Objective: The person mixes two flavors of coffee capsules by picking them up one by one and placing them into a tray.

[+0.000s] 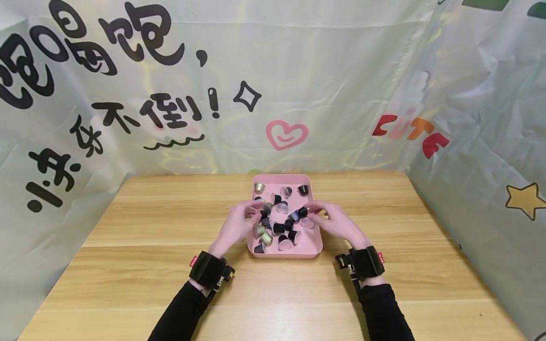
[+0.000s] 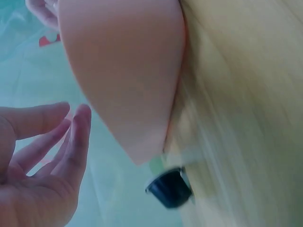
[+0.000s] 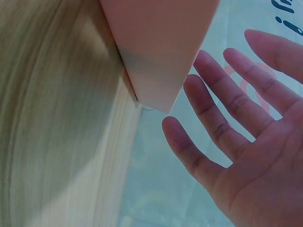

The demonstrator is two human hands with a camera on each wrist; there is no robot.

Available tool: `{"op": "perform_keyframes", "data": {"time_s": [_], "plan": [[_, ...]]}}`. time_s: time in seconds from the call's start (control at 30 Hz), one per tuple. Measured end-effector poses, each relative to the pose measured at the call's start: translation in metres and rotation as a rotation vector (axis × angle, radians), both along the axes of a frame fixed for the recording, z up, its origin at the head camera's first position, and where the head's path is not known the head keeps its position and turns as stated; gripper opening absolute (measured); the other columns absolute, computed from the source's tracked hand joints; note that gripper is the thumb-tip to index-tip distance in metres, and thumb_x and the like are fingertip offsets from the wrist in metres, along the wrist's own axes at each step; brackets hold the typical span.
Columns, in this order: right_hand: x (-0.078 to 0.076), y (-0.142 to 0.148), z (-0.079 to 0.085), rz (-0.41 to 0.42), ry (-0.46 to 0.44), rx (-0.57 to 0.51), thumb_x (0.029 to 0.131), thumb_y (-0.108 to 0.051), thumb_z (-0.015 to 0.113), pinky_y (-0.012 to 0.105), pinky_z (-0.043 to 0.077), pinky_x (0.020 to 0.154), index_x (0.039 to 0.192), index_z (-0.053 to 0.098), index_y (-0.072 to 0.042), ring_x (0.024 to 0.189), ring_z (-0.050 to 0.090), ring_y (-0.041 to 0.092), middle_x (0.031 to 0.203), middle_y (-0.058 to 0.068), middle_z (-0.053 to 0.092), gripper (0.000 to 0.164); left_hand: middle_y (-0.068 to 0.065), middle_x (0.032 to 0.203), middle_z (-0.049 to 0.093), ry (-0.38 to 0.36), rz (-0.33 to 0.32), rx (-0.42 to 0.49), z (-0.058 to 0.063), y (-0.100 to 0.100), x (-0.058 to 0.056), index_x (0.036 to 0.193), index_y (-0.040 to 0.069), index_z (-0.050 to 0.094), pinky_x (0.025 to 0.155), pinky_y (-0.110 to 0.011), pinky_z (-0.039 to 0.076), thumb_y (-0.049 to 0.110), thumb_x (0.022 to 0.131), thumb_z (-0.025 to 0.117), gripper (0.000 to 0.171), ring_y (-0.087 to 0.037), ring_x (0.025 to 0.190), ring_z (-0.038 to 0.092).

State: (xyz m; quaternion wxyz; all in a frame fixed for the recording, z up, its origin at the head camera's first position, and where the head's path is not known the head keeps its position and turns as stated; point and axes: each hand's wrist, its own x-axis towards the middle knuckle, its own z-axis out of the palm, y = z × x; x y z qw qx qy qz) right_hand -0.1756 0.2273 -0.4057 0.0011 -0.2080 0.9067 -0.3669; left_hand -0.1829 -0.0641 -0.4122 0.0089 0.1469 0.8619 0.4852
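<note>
A pink tray [image 1: 285, 180] holds several coffee capsules, among them a black capsule [image 1: 303, 190], a gold one [image 1: 259, 188] and a pale green one [image 1: 266, 238]. Over the tray's left side is my left hand [image 1: 239, 220]; in the left wrist view its thumb and bent fingers stand apart with nothing between them. My right hand [image 1: 339, 222] hovers at the right rim, fingertips close to a dark capsule [image 1: 302, 211]. The right wrist view shows the right hand's [image 3: 265, 156] fingers spread, holding nothing. A black capsule [image 2: 169, 189] appears outside the tray wall [image 2: 128, 80].
The tray stands on a wooden table [image 1: 179, 199] near its back edge. A printed cloth backdrop [image 1: 341, 71] hangs behind the table and at its sides. Each wrist carries a black strap with a camera, the left strap [image 1: 207, 270] and the right strap [image 1: 368, 263].
</note>
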Motion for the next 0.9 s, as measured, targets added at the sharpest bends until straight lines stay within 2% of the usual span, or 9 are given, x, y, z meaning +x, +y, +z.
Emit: {"op": "perform_keyframes", "data": {"time_s": [0.13, 0.27, 0.37, 0.5, 0.7, 0.9], "plan": [[0.000, 0.000, 0.000, -0.001, -0.001, 0.007, 0.098, -0.014, 0.062, 0.059, 0.051, 0.095, 0.128, 0.064, 0.002, 0.109, 0.064, 0.033, 0.115, 0.016, 0.072, 0.034, -0.019, 0.126, 0.068, 0.047, 0.058, 0.000, -0.003, -0.015, -0.002, 0.130, 0.004, 0.065, 0.095, -0.046, 0.057, 0.003, 0.093, 0.064, 0.037, -0.031, 0.107, 0.069], [0.000, -0.001, 0.001, -0.004, -0.002, 0.009, 0.097, -0.014, 0.063, 0.058, 0.051, 0.094, 0.128, 0.064, 0.002, 0.109, 0.065, 0.033, 0.115, 0.016, 0.072, 0.034, -0.020, 0.133, 0.064, 0.085, 0.107, -0.043, -0.007, -0.031, -0.003, 0.131, 0.002, 0.063, 0.106, -0.053, 0.050, 0.005, 0.092, 0.066, 0.039, -0.036, 0.121, 0.062], [0.000, -0.001, 0.001, -0.006, 0.004, 0.007, 0.097, -0.014, 0.063, 0.057, 0.051, 0.093, 0.128, 0.064, 0.002, 0.108, 0.065, 0.032, 0.114, 0.015, 0.073, 0.034, -0.021, 0.141, 0.058, 0.079, 0.110, -0.082, -0.009, -0.039, -0.003, 0.134, 0.003, 0.061, 0.114, -0.058, 0.040, 0.004, 0.091, 0.067, 0.043, -0.040, 0.133, 0.053], [0.000, -0.001, 0.000, -0.004, 0.012, -0.001, 0.098, -0.013, 0.062, 0.057, 0.051, 0.093, 0.128, 0.064, 0.002, 0.107, 0.065, 0.032, 0.113, 0.015, 0.073, 0.034, -0.022, 0.148, 0.052, 0.049, 0.093, -0.141, -0.010, -0.045, -0.003, 0.137, 0.004, 0.058, 0.118, -0.062, 0.032, 0.002, 0.089, 0.068, 0.049, -0.042, 0.140, 0.046], [0.000, -0.001, 0.000, -0.006, 0.018, -0.008, 0.098, -0.012, 0.062, 0.058, 0.051, 0.094, 0.129, 0.063, 0.003, 0.107, 0.065, 0.033, 0.115, 0.017, 0.073, 0.035, -0.023, 0.151, 0.047, 0.024, 0.061, -0.237, -0.011, -0.045, -0.005, 0.139, 0.008, 0.057, 0.115, -0.065, 0.035, 0.002, 0.088, 0.069, 0.053, -0.044, 0.138, 0.046], [-0.001, -0.001, -0.001, -0.008, 0.023, -0.013, 0.098, -0.012, 0.062, 0.058, 0.051, 0.094, 0.129, 0.063, 0.003, 0.108, 0.065, 0.033, 0.118, 0.021, 0.072, 0.034, -0.023, 0.151, 0.047, -0.009, 0.032, -0.294, -0.011, -0.043, -0.008, 0.140, 0.009, 0.057, 0.110, -0.060, 0.043, -0.001, 0.088, 0.068, 0.054, -0.043, 0.133, 0.051]]}}
